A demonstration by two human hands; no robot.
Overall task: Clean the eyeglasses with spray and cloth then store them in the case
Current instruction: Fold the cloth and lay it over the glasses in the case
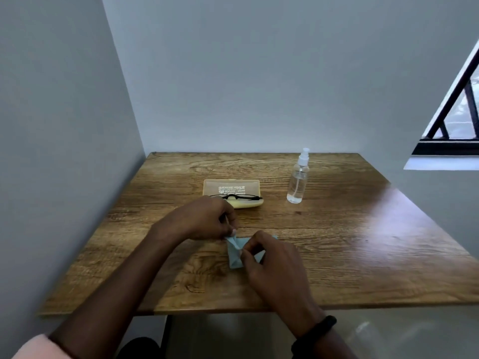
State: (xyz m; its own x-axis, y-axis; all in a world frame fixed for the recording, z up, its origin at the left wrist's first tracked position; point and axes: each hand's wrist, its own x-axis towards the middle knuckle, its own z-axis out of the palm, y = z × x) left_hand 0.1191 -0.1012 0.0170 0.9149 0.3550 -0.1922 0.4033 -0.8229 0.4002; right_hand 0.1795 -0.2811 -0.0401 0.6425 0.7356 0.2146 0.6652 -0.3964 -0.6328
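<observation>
Wooden desk wedged into a wall corner, left hand and right hand meeting near its middle. Beyond them, yellowish case lying open, likely awaiting storage; clear spray bottle upright to its right, well apart, out of the hands' way. Pale blue cloth low on the desk, a raised fold pinched in both grips, probably for folding or spreading; black eyeglasses across the case's near half, just beyond the left knuckles, easily knocked.
</observation>
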